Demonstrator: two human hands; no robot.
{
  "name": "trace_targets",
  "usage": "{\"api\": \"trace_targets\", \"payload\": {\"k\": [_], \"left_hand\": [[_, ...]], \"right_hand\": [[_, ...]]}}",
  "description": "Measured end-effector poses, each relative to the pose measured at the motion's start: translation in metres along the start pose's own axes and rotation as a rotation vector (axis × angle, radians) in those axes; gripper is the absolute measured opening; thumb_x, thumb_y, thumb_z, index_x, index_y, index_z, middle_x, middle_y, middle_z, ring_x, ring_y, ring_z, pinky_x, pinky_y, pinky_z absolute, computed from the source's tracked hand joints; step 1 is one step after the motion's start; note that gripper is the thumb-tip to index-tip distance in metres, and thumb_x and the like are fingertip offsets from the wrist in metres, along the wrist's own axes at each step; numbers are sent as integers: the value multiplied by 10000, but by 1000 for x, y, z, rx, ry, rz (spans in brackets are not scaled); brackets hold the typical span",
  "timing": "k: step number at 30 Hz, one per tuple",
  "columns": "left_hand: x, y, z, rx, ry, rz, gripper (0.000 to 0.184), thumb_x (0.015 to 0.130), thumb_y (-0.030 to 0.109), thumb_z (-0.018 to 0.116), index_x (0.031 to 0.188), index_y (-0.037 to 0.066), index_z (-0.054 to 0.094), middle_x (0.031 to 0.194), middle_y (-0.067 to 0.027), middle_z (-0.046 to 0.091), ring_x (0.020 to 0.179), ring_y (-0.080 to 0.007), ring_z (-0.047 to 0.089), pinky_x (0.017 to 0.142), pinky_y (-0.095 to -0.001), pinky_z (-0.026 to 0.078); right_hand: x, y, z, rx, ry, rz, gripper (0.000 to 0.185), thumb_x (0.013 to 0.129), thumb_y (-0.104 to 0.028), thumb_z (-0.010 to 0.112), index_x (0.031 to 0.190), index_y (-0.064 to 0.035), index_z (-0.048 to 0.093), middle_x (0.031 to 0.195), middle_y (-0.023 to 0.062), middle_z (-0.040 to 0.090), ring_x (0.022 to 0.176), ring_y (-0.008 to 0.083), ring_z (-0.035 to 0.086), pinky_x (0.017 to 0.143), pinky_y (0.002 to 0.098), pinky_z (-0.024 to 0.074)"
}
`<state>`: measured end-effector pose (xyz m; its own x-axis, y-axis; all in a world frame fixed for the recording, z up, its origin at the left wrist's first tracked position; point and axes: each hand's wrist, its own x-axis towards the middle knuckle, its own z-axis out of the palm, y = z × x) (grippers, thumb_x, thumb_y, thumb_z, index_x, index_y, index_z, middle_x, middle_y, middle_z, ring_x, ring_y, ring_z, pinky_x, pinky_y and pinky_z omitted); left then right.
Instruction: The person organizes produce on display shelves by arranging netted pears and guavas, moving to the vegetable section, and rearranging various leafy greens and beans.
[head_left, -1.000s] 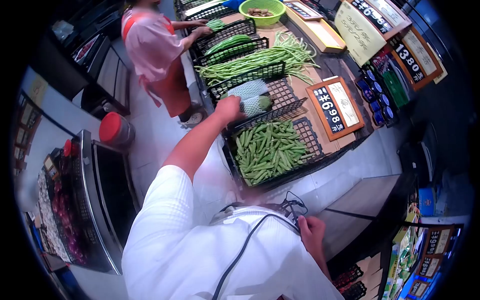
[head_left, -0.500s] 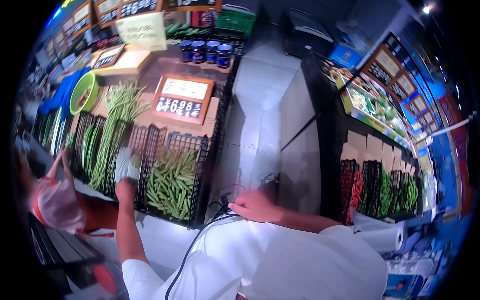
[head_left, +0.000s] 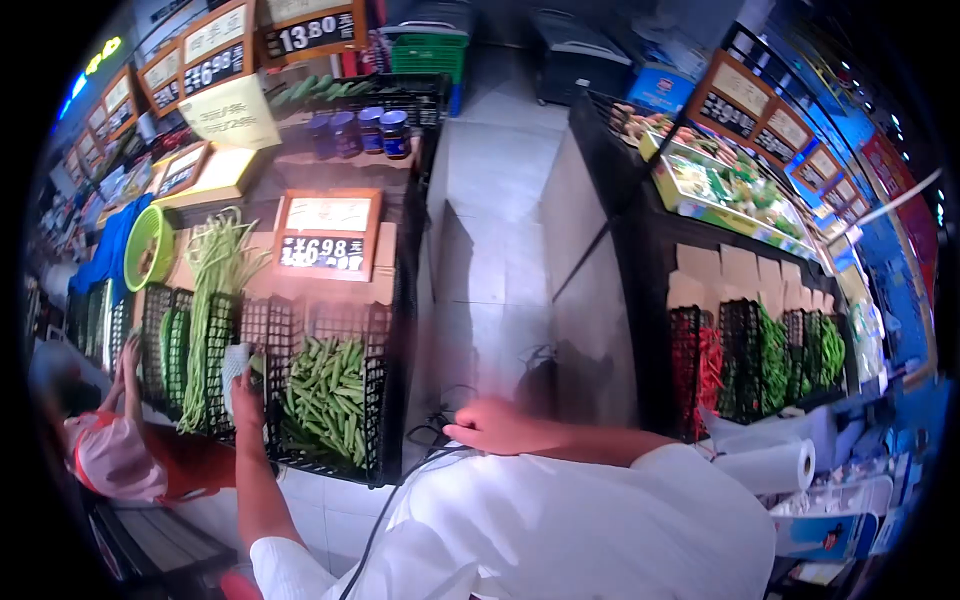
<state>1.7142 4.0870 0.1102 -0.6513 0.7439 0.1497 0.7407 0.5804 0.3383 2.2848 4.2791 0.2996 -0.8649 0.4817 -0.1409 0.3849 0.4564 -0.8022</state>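
My left hand (head_left: 246,397) reaches into a black basket and rests on a vegetable in a white foam net (head_left: 236,362); its fingers are partly hidden, and whether they grip it is unclear. To its right stands a basket of green pods (head_left: 328,400), to its left long green beans (head_left: 205,320). My right hand (head_left: 484,424) is in front of my waist, fingers curled, by a black cable (head_left: 400,490); what it holds, if anything, is too small to make out.
A co-worker (head_left: 120,450) stands at the far left, hands at the baskets. Behind are a price sign (head_left: 328,235), blue-lidded jars (head_left: 394,134) and a green bowl (head_left: 149,249). Across the aisle (head_left: 497,215), another stand holds red peppers (head_left: 709,368). A plastic roll (head_left: 765,467) lies at right.
The view has swung to the right, bringing the aisle and the pepper stand into sight. My left hand stays at the netted vegetable; my right hand stays near my waist.
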Motion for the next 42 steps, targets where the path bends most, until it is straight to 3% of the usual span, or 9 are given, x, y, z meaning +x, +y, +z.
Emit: {"api": "trace_targets", "payload": {"k": [13, 14, 19, 21, 24, 31, 36, 39, 42], "left_hand": [[0, 62, -44, 200, -229, -180, 585, 1000, 94, 490, 1507, 386, 471, 1278, -231, 603, 1174, -443, 623, 978, -479, 528], [1, 61, -47, 213, -264, -140, 808, 862, -41, 556, 1577, 300, 398, 1237, -234, 590, 1129, -449, 638, 974, -480, 531], [-30, 84, -69, 74, 176, -174, 647, 910, 182, 699, 1509, 140, 457, 1337, -221, 589, 1142, -424, 631, 983, -479, 517], [-52, 93, -87, -23, 256, -359, 275, 927, 212, 710, 1136, 39, 671, 1118, -217, 672, 1026, -407, 657, 897, -463, 527], [-109, 92, -92, 14, 450, -400, 318, 943, 269, 701, 811, -17, 658, 827, -246, 647, 844, -439, 650, 758, -512, 505], [-411, 65, 33, 124, 16, -957, 362, 893, 380, 672, 905, 27, 749, 964, -237, 727, 937, -432, 689, 861, -527, 550], [-654, 189, 106, -295, -589, -988, 427, 888, 430, 671, 992, 28, 770, 1009, -203, 742, 920, -377, 704, 865, -487, 554], [-695, 243, 121, -229, -812, -971, 400, 912, 395, 666, 1062, 32, 744, 969, -182, 726, 904, -352, 688, 849, -463, 547], [-689, 258, 144, -211, -740, -961, 381, 936, 359, 661, 1131, 37, 719, 929, -161, 709, 887, -328, 673, 834, -439, 541]], "right_hand": [[-10, 29, -42, 64, 2, 47, 416, 938, -290, 702, 680, 23, 612, 603, 189, 559, 514, 285, 493, 540, 420, 400], [-10, 30, -45, 62, -1, 45, 410, 937, -286, 703, 683, 24, 615, 602, 188, 558, 512, 284, 491, 538, 419, 399], [-6, 39, -61, 39, -9, 10, 391, 935, -279, 707, 702, 25, 631, 600, 182, 559, 504, 245, 486, 527, 403, 393], [-3, 46, -62, 46, -27, -11, 395, 938, -279, 706, 699, 26, 627, 599, 178, 557, 503, 231, 483, 526, 396, 393], [4, 54, -68, 51, -66, -54, 405, 942, -276, 705, 692, 30, 616, 596, 173, 553, 503, 217, 479, 526, 389, 395], [41, 73, -78, 106, -194, -190, 377, 977, -225, 665, 692, 19, 624, 599, 70, 569, 587, 107, 499, 554, 335, 428], [125, -4, -97, 261, -516, -454, 178, 1015, -175, 623, 1056, -13, 685, 790, -8, 626, 685, 73, 546, 622, 280, 467], [118, -153, -119, 63, -957, -818, 587, 1006, -165, 637, 1545, -58, 433, 833, 23, 610, 760, 101, 569, 723, 281, 499], [52, -267, -108, 57, -1277, -1270, 756, 1002, -169, 644, 1644, -98, 251, 827, 54, 638, 714, 150, 593, 697, 324, 505]]}}
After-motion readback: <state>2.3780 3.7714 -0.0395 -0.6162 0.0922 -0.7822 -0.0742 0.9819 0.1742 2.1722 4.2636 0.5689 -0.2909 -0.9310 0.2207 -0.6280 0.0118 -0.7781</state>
